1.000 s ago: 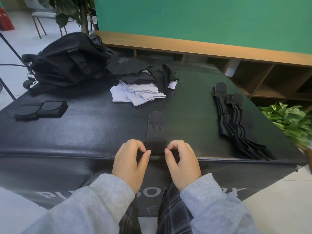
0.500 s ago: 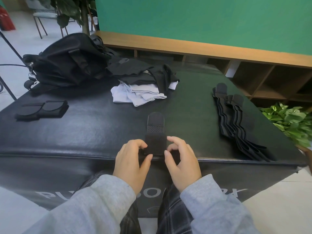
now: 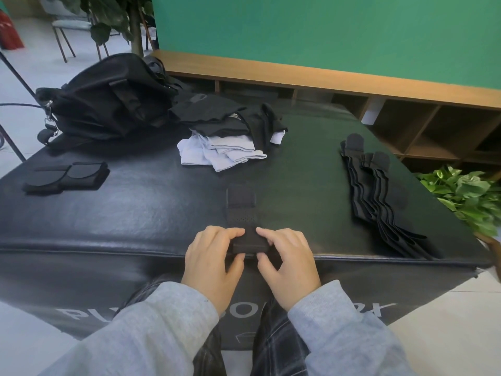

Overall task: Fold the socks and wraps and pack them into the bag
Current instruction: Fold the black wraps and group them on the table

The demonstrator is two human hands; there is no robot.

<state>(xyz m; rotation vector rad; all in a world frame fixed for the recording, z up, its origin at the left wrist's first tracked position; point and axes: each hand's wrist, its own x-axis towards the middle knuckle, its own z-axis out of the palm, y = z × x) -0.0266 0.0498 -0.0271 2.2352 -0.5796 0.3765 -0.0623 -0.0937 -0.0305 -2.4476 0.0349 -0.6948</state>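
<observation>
Now black wrap (image 3: 242, 213) at near tabletop (image 3: 135, 210) edge, shorter than second ago: rolled end thicker. Left hand (image 3: 211, 263) and right hand (image 3: 287, 263) both pinching roll. Folding underway. Black bag (image 3: 108, 101) far left; contents hidden. Socks (image 3: 222, 153), more wraps (image 3: 376, 196) unpacked.

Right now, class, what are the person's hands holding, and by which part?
Both hands, left hand and right hand, pinch the black wrap at its rolled near end, one on each side; the far end lies flat on the table.
</observation>
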